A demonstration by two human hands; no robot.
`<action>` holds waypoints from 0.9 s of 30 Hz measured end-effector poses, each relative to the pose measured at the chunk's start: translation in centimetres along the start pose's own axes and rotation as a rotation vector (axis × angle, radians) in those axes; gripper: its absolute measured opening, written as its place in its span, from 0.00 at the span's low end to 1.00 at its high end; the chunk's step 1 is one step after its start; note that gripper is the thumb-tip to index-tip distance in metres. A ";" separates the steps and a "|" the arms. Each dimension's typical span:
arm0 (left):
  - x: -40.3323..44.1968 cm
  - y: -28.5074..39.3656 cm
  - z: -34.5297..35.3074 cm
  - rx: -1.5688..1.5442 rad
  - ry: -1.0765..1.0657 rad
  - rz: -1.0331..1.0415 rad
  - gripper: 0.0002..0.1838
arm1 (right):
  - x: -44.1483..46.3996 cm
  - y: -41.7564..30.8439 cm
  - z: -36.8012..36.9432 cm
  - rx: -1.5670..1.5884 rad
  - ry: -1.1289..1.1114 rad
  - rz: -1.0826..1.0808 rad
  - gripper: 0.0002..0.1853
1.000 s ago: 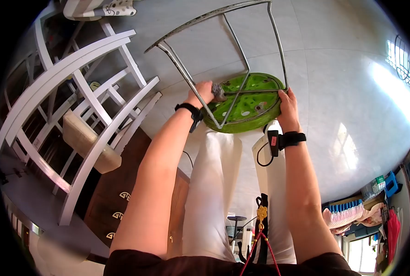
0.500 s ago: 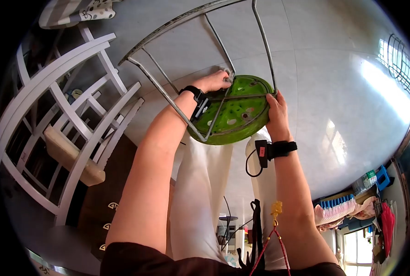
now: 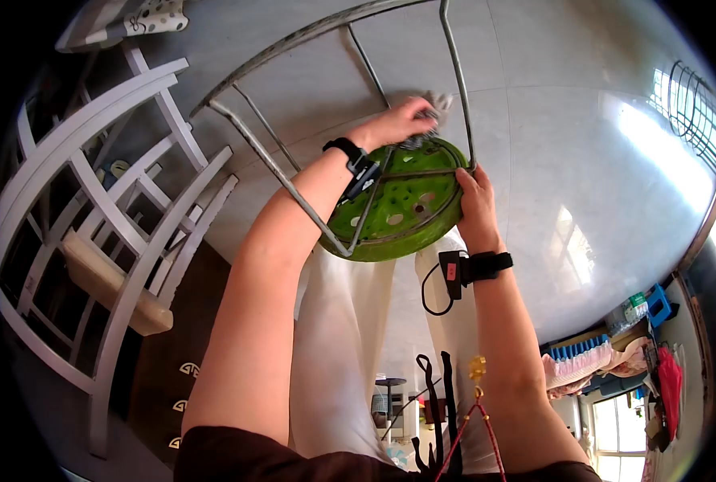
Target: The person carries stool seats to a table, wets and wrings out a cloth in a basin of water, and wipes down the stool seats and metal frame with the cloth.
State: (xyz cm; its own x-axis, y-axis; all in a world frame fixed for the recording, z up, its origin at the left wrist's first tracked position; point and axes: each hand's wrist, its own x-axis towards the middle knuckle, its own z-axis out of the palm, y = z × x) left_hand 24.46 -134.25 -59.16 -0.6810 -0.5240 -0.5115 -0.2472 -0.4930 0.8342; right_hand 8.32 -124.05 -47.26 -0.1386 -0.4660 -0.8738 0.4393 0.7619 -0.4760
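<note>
A round stool with a green plastic seat (image 3: 410,189) and metal tube legs is held upside down above my knees, its ring of tubing pointing away from me. My left hand (image 3: 398,124) is closed on a crumpled grey cloth (image 3: 422,132) at the far rim of the seat, with my forearm passing between the legs. On the right side, my right hand (image 3: 478,205) grips the seat's edge beside a leg, the thumb on the underside.
White wooden chairs (image 3: 121,201) stand close on the left. Dark drawers (image 3: 161,361) lie below them. At the lower right are a blue rack with pink cloth (image 3: 583,365) and a red umbrella (image 3: 669,394). Grey tiled floor (image 3: 543,161) extends beyond the stool.
My left hand has moved right and slightly up along the far rim with the cloth, which now shows more. My right hand keeps its grip on the seat.
</note>
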 end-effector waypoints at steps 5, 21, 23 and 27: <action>0.0 2.4 2.1 0.027 -0.469 0.192 0.15 | -0.8 -1.1 1.2 0.096 0.075 0.043 0.15; -12.5 0.2 -2.9 0.284 -0.137 -0.139 0.14 | -1.2 -0.9 0.9 0.076 0.156 0.042 0.13; -14.7 3.3 -2.0 0.159 -0.145 -0.170 0.14 | -0.5 -0.8 0.7 0.085 0.110 0.012 0.14; -19.9 6.1 -2.3 0.060 -0.129 -0.320 0.18 | -0.5 -0.7 0.9 0.123 0.153 0.052 0.19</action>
State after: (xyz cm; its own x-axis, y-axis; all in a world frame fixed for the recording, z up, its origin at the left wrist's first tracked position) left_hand 38.11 -128.45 -44.33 -0.6426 -0.2556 -0.7224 -0.5002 -0.5742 0.6481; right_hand 8.87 -124.73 -46.41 -0.2417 -0.3466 -0.9063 0.5531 0.7182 -0.4222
